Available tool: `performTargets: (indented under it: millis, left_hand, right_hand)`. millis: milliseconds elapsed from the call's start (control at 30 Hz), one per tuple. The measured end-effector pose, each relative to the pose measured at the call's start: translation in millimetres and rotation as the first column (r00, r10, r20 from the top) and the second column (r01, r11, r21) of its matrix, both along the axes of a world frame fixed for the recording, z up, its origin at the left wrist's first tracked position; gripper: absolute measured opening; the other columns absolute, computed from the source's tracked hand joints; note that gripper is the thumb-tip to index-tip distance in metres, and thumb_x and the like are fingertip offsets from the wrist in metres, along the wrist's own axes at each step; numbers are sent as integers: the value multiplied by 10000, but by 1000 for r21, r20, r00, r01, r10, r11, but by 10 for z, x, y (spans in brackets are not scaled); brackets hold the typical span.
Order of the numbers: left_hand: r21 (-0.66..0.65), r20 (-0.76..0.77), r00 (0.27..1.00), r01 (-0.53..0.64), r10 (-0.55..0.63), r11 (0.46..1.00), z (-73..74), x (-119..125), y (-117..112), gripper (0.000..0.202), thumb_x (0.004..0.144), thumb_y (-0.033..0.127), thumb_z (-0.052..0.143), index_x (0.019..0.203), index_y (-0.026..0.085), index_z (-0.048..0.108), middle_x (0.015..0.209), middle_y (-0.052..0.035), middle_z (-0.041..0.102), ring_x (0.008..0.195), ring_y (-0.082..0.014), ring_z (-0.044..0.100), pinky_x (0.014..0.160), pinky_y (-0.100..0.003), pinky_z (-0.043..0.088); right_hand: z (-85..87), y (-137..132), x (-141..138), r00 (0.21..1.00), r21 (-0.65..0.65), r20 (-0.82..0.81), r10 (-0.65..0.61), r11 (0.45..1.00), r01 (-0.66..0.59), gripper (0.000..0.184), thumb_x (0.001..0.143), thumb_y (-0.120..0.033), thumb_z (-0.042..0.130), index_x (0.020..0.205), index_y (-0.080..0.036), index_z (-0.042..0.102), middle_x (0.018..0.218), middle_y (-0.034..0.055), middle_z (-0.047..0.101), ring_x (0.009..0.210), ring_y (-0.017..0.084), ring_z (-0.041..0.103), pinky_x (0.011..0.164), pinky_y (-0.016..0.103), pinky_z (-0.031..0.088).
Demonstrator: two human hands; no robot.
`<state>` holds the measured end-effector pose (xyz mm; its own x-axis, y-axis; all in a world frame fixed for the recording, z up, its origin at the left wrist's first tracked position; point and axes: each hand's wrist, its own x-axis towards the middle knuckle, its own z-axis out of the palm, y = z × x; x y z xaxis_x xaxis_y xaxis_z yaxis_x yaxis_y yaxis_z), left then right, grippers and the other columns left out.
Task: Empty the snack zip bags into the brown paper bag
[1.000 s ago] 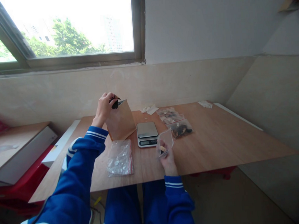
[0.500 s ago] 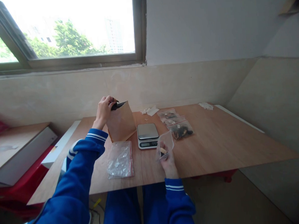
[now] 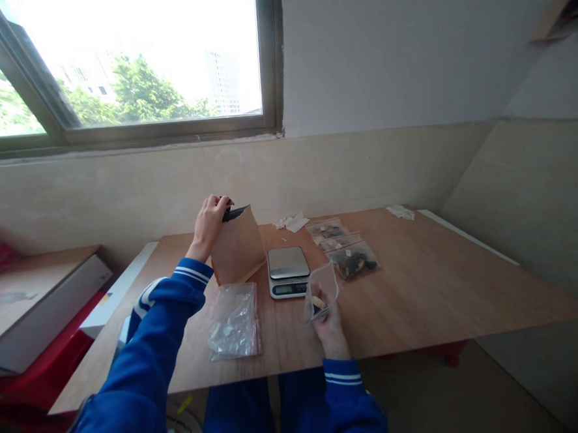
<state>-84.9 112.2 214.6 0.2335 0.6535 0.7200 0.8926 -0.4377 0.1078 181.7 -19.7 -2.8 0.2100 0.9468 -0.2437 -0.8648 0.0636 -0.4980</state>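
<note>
At the mouth of an upright brown paper bag (image 3: 238, 249) is my left hand (image 3: 211, 220), its fingers closed around a small dark piece (image 3: 228, 203) whose kind is unclear. More dark stuff shows just inside the bag's rim. My right hand (image 3: 331, 328) grips a clear plastic zip bag (image 3: 326, 281), which stands open with a pale piece and some dark bits at its bottom. Between the two bags sits a kitchen scale (image 3: 288, 263) with a bare metal plate. A stack of clear zip bags (image 3: 234, 321) lies flat in front of the paper bag.
Several filled zip bags (image 3: 353, 258) lie right of the scale, holding dark and pale pieces. White paper scraps (image 3: 296, 222) rest at the back of the wooden table (image 3: 435, 286), and more white scraps (image 3: 400, 212) at the back right. A window is above the wall's lower band.
My left hand has shifted slightly right and risen a little at the paper bag's mouth, with the dark piece in its fingers. The view has tilted up slightly. My right hand still holds the zip bag.
</note>
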Motion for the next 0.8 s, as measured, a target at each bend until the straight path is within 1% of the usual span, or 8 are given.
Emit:
performTargets:
  millis: [100, 200, 300, 433, 500, 567, 667, 800]
  left_hand:
    - [-8, 54, 996, 66, -65, 998, 9, 32, -8, 165, 955, 280, 469, 968, 220, 622, 926, -62, 522, 861, -206, 546, 788, -307, 460]
    - [2, 128, 982, 139, -138, 990, 32, 51, -16, 166, 949, 309, 488, 929, 210, 620, 896, -48, 523, 832, -195, 561, 776, -302, 466]
    - [15, 220, 963, 154, -153, 988, 37, 43, 1, 139, 932, 297, 514, 892, 210, 615, 877, -40, 531, 820, -190, 571, 764, -299, 470]
    - [-37, 268, 951, 172, -156, 984, 38, 11, 47, 109, 913, 279, 535, 859, 214, 604, 856, -27, 532, 769, -176, 573, 740, -297, 478]
    - [-26, 264, 954, 155, -142, 988, 63, -9, 64, 106, 913, 282, 534, 868, 216, 602, 858, -28, 525, 783, -179, 575, 742, -298, 478]
    - [0, 252, 959, 132, -127, 991, 106, -36, 70, 116, 919, 289, 524, 883, 215, 605, 868, -33, 523, 805, -185, 576, 750, -300, 477]
    - [-13, 192, 971, 146, -141, 989, 169, -95, 62, 159, 937, 311, 498, 902, 216, 620, 888, -37, 530, 806, -180, 583, 765, -300, 479]
    - [-47, 98, 982, 164, -159, 985, 184, -196, 33, 207, 948, 342, 480, 926, 223, 648, 893, -34, 544, 799, -172, 599, 780, -301, 484]
  right_hand:
    - [75, -28, -13, 1000, -67, -8, 0, 998, 0, 92, 780, -234, 653, 820, -196, 727, 720, 19, 738, 674, 134, 687, 554, 208, 560]
    - [165, -43, -28, 999, -162, -47, -17, 987, 9, 72, 769, -191, 652, 744, -185, 719, 678, 22, 733, 627, 127, 676, 531, 193, 543]
    - [240, -48, -27, 992, -260, -121, -45, 966, 12, 161, 787, -140, 582, 708, -188, 714, 676, 28, 740, 628, 125, 680, 537, 198, 555]
    - [265, -40, -9, 989, -282, -146, -21, 959, -21, 198, 794, -125, 556, 698, -193, 716, 675, 24, 746, 610, 122, 686, 524, 201, 565]
    - [237, -34, -9, 993, -259, -117, -10, 966, -20, 166, 781, -137, 589, 691, -195, 716, 675, 26, 749, 597, 123, 686, 519, 201, 568]
    - [183, -32, -13, 996, -215, -85, -27, 976, 8, 119, 763, -156, 630, 706, -201, 723, 689, 28, 755, 621, 129, 697, 529, 203, 577]
    - [64, -35, 16, 997, -156, -60, -54, 987, 44, 80, 749, -176, 661, 740, -209, 734, 736, 31, 767, 664, 136, 709, 544, 206, 590]
    - [-126, -31, 217, 997, -123, -9, -72, 990, 70, 45, 718, -199, 700, 741, -220, 732, 752, 10, 764, 660, 133, 706, 562, 211, 600]
